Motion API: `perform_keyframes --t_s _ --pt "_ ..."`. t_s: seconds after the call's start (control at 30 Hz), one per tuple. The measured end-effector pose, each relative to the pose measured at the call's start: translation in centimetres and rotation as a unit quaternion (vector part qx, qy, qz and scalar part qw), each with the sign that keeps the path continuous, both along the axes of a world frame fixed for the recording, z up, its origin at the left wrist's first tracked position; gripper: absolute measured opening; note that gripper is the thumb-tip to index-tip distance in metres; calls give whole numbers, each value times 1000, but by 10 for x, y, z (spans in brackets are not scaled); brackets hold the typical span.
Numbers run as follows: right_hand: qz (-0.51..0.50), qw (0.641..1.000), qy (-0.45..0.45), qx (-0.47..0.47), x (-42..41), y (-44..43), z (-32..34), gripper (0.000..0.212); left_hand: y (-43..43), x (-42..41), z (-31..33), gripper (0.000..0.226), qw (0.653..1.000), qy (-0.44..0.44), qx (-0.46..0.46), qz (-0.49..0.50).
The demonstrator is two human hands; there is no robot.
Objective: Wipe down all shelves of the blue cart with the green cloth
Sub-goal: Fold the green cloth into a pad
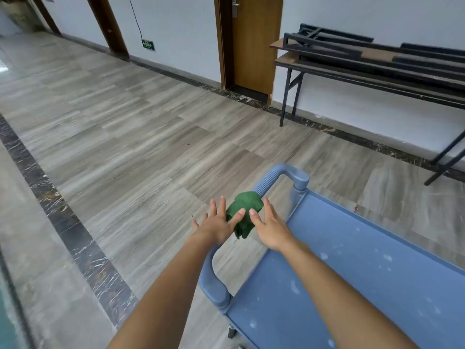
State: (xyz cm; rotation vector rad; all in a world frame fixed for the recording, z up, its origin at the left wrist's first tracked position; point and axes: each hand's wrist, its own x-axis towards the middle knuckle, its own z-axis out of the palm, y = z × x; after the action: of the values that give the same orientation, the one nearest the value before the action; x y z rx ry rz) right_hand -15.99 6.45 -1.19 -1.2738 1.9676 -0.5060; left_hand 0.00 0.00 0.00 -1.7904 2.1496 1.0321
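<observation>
Clearly the pick-up step, head view only: the crumpled dark green cloth (243,212) is draped over the ribbed handle bar (266,181) at the left end of the blue plastic cart (352,273). Left hand (216,224) and right hand (268,226) flank it, fingers spread apart; a left fingertip and a right fingertip rest on the fabric, nothing clamped yet. Top shelf (334,248), right of the hands, shows pale dusty smudges, likely unwiped. Lower shelves not visible. Next move probably calls for closing fingers on the cloth and lifting it off the bar.
</observation>
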Motion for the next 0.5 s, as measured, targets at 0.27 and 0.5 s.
perform_keyframes --t_s 0.27,0.5 --pt "-281 865 -405 95 20 -27 -39 83 -43 4 -43 100 925 207 245 203" --pt "-326 816 -477 22 20 -33 -51 58 -71 -3 -38 42 849 386 202 299"
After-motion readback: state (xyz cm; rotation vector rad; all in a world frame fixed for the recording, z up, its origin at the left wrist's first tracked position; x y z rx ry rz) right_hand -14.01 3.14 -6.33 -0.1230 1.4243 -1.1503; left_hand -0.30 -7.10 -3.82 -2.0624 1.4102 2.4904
